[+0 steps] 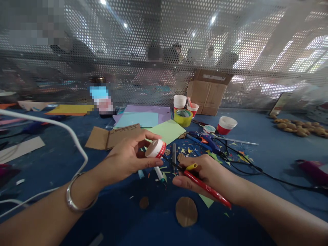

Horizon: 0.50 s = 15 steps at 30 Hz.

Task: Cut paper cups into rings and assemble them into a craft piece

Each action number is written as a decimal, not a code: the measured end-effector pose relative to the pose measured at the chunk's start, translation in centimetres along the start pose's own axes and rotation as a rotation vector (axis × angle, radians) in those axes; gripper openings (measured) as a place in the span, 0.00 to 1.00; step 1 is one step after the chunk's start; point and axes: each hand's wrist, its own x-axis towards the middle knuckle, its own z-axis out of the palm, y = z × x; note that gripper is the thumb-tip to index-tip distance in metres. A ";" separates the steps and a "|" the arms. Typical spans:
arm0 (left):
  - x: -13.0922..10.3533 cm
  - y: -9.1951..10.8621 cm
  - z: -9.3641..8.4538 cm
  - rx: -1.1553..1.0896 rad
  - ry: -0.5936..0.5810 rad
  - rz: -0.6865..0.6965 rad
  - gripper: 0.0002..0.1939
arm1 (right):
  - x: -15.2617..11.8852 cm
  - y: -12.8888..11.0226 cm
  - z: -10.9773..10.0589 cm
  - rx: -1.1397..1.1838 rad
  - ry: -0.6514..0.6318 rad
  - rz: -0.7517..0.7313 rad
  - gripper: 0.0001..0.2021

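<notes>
My left hand (pixel 125 157) is closed around a small white and red paper cup (pixel 154 149), tipped on its side with the thumb below and fingers above. My right hand (pixel 205 174) grips scissors (pixel 205 188) with red and yellow handles. Their dark, thin blades reach left to the cup's red-banded edge; whether they cut into it I cannot tell. Below the hands lie a larger cardboard disc (pixel 186 212) and a smaller one (pixel 144 203). A marker with a teal tip (pixel 159 174) rests beneath the cup.
Behind are coloured paper sheets (pixel 137 119), folded cardboard (pixel 112 136), yellow-green tape (pixel 182 117), stacked cups (pixel 179 101) and a cardboard box (pixel 208 92). A blue glue gun (pixel 210 141) trails a black cable rightward. Paper scraps litter the middle. A white cable (pixel 69 130) loops at left.
</notes>
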 end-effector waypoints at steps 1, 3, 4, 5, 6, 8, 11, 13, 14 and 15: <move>0.0 -0.1 0.0 0.025 0.017 0.012 0.30 | 0.0 0.0 0.0 -0.003 0.000 0.002 0.24; -0.1 -0.2 0.0 0.097 0.051 0.056 0.29 | 0.1 0.0 0.1 -0.008 -0.001 0.007 0.24; -0.2 -0.1 0.0 0.143 0.063 0.086 0.28 | 0.1 0.0 0.1 -0.013 0.003 0.011 0.24; -0.3 0.0 -0.1 0.191 0.073 0.118 0.27 | 0.1 0.1 0.2 -0.020 0.012 0.015 0.24; -0.4 0.1 -0.2 0.239 0.082 0.148 0.27 | 0.2 0.1 0.4 -0.027 0.019 0.023 0.24; -0.5 0.4 -0.3 0.337 0.097 0.193 0.26 | 0.2 0.4 0.7 -0.039 0.043 0.029 0.24; -0.6 0.8 -0.5 0.499 0.111 0.233 0.26 | 0.1 0.7 1.1 -0.065 0.068 0.023 0.22; -0.7 0.9 -0.6 0.603 0.109 0.279 0.24 | 0.1 0.8 1.4 -0.101 0.079 0.020 0.20; -0.8 0.9 -0.6 0.650 0.107 0.315 0.23 | 0.1 0.8 1.5 -0.122 0.080 0.025 0.19; -0.8 0.9 -0.6 0.698 0.107 0.358 0.21 | 0.0 0.8 1.5 -0.142 0.084 0.030 0.19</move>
